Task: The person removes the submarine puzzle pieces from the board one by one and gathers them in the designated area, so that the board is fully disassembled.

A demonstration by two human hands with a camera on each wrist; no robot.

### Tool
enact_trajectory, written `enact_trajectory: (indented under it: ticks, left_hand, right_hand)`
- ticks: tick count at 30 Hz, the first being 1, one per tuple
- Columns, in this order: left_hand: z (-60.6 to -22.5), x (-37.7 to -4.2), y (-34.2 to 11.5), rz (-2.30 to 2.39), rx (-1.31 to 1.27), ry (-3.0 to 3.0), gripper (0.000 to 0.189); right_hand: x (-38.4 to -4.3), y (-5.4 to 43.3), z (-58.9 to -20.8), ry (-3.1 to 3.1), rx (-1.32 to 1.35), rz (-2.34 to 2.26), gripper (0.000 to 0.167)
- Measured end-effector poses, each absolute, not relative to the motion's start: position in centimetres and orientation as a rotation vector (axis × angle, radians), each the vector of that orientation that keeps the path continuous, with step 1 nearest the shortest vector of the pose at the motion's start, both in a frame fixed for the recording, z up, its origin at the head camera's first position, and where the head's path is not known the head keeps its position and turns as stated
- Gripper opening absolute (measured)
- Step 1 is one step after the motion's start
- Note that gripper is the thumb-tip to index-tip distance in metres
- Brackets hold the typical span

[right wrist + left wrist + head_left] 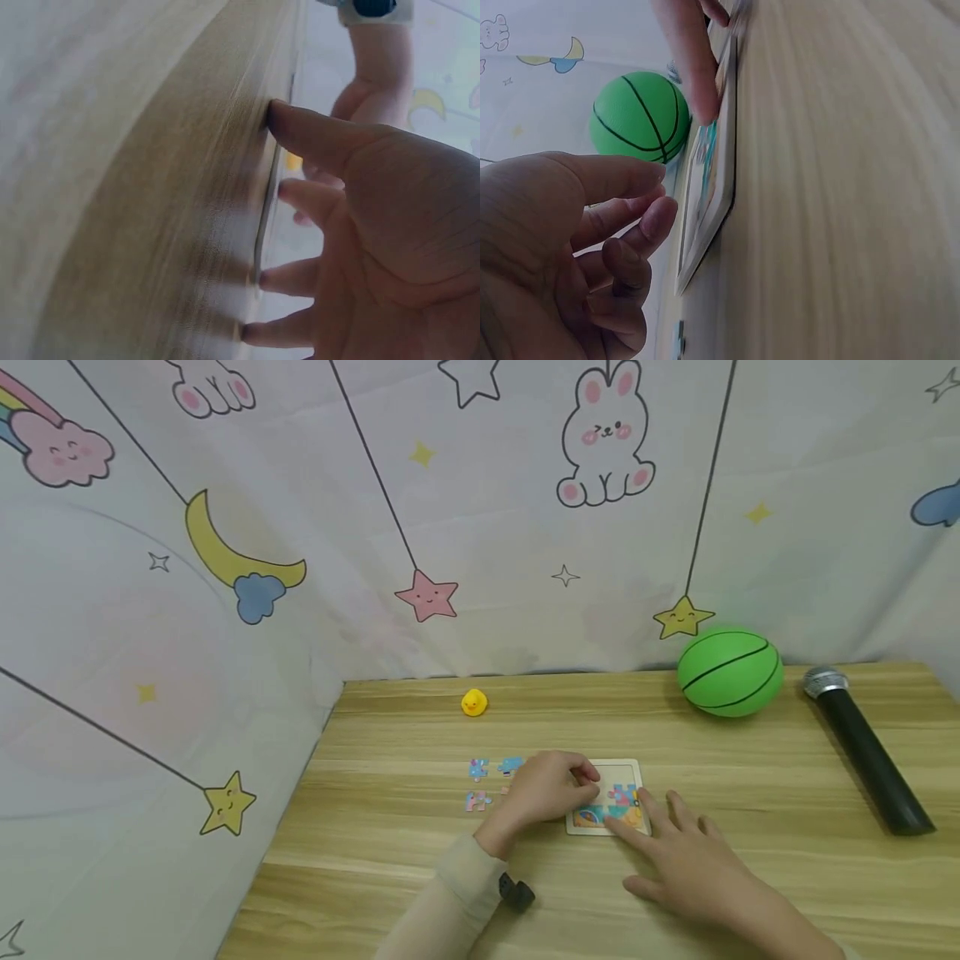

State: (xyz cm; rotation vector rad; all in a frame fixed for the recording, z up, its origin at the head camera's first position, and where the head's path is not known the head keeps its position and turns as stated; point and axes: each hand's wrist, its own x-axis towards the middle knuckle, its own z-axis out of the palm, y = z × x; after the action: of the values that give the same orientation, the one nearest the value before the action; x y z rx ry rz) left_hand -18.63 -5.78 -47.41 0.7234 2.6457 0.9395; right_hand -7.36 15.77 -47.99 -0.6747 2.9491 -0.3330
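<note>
A small jigsaw board point(617, 772) with a pale rim lies on the table, with several pieces set along its near side and a pink-blue piece point(622, 794) at its right. Over the board's left part hovers my left hand point(551, 787), fingers loosely bent, thumb and forefinger tips close together; no piece shows between them in the left wrist view. My right hand point(686, 860) is spread at the board's near right corner, its forefinger on the pieces there. In the right wrist view the thumb point(315, 135) and other fingertips reach the table and board edge.
Loose puzzle pieces point(477, 801) lie left of the board, partly behind my left hand. Farther back sit a yellow rubber duck point(474, 702) and a green ball point(730, 672). A black microphone point(866, 752) lies at the right. A printed cloth point(510, 527) hangs behind the table.
</note>
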Motion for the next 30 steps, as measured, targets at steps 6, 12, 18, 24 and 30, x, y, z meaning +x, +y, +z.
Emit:
enact_trajectory:
  ticks: [6,12,18,24,30]
  left_hand:
    - [-47.3,-18.6,-4.7,0.895,0.726,2.632,0.007]
    - [-47.6,-18.6,-4.1,0.867,0.736,2.634,0.008]
    - [-48.2,-18.8,-3.6,0.841,0.749,2.635,0.009]
    - [-48.6,-18.8,-3.1,0.829,0.74,2.635,0.011]
    - [-48.5,-18.7,-2.8,0.826,0.715,2.634,0.01]
  right_hand:
    - [-7.3,15.8,-47.9,2.97,-0.672,-0.352,0.076]
    - [-7.3,15.8,-47.9,2.944,-0.629,-0.355,0.08]
    - [-7.3,15.8,-47.9,2.937,-0.623,-0.343,0.08]
    - [-7.3,15.8,-47.7,2.933,-0.632,-0.34,0.079]
    - [-7.3,15.8,-47.7,2.935,-0.626,-0.324,0.078]
